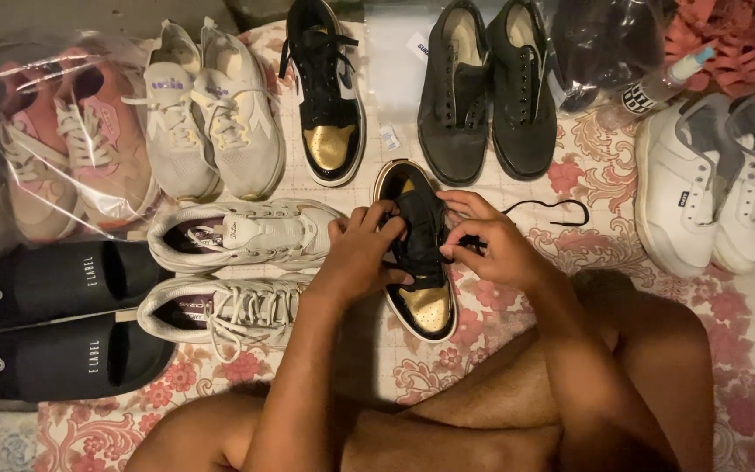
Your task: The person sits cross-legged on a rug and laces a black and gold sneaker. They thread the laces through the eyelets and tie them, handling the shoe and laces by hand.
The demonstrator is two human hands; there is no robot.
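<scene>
While shoes are crowding in on every side, both hands are working on one black and gold sneaker [419, 262] lying on the floral cloth [749, 367]. Two white sneakers [242, 271] are lying just beside the left hand [362, 253], the matching black and gold shoe [325, 92] beyond it. The left hand is gripping the sneaker's side, while the right hand [495, 240] is pinching its black lace [552, 208], which is trailing outward past that hand.
</scene>
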